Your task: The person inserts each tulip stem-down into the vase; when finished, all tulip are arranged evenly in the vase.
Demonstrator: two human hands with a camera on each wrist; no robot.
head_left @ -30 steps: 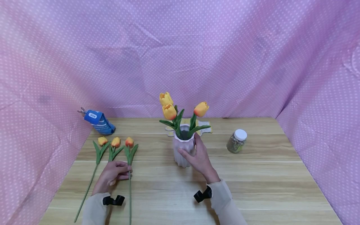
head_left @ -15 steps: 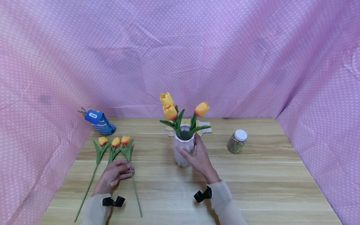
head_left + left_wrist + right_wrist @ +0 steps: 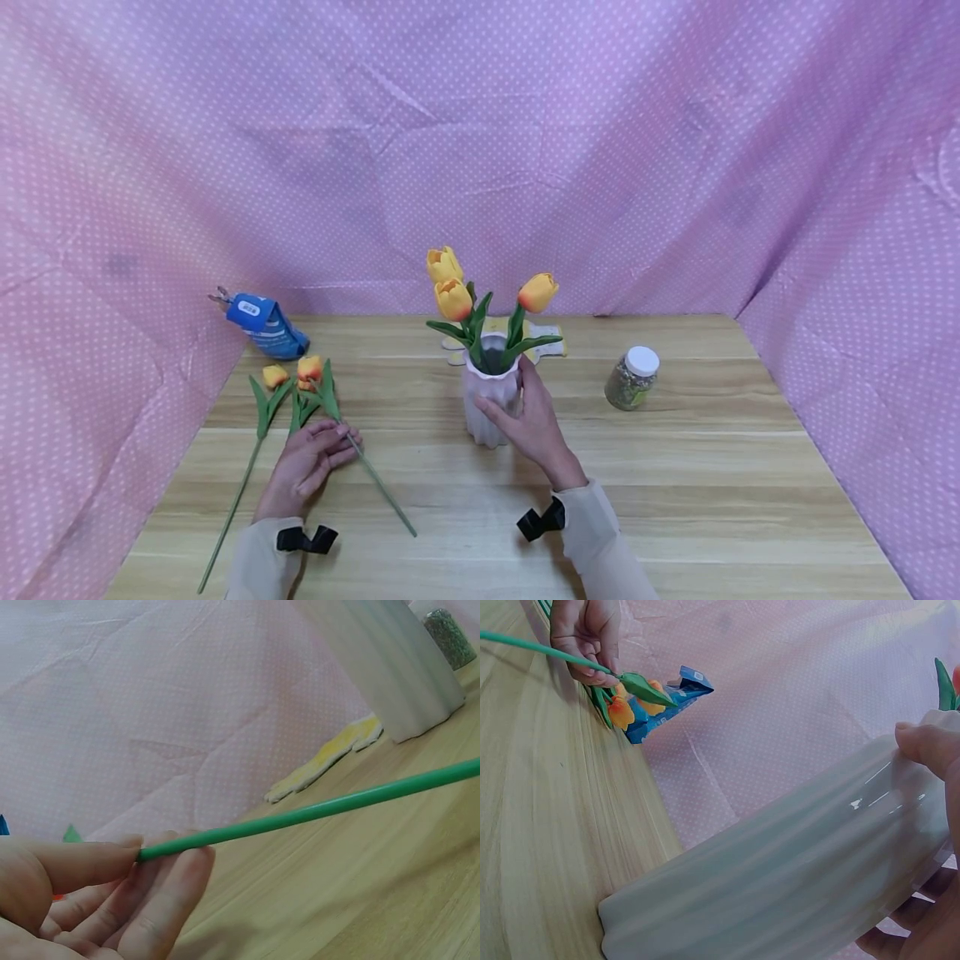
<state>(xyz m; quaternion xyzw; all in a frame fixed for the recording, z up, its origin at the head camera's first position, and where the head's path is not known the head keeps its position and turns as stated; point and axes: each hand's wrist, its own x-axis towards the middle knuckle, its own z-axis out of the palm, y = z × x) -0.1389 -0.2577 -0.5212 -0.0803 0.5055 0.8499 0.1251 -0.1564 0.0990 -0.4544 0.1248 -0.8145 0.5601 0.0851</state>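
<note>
Between thumb and fingers my left hand (image 3: pixel 311 462) pinches the green stem (image 3: pixel 322 810) of an orange-yellow tulip (image 3: pixel 309 367). That stem slants down to the right above the table. Behind the held tulip's head lies a second tulip, largely covered by it and the hand. A third loose tulip (image 3: pixel 274 377) lies further left. My right hand (image 3: pixel 531 425) grips the ribbed white vase (image 3: pixel 489 408) near its rim, with the thumb on the front side, also plain in the right wrist view. Several yellow tulips (image 3: pixel 453 298) with green leaves stand in the vase.
A blue bag (image 3: pixel 268 327) with a clip on top stands at the back left. Behind the vase lies a yellow and white glove (image 3: pixel 551 340). A white-lidded jar (image 3: pixel 632 379) stands right of the vase. Pink dotted cloth (image 3: pixel 480 167) hangs around the wooden table (image 3: pixel 712 467).
My left hand has turned the held tulip: its head has swung left over the middle tulip, and its stem end has moved right and away from me. My right hand and the vase stay put.
</note>
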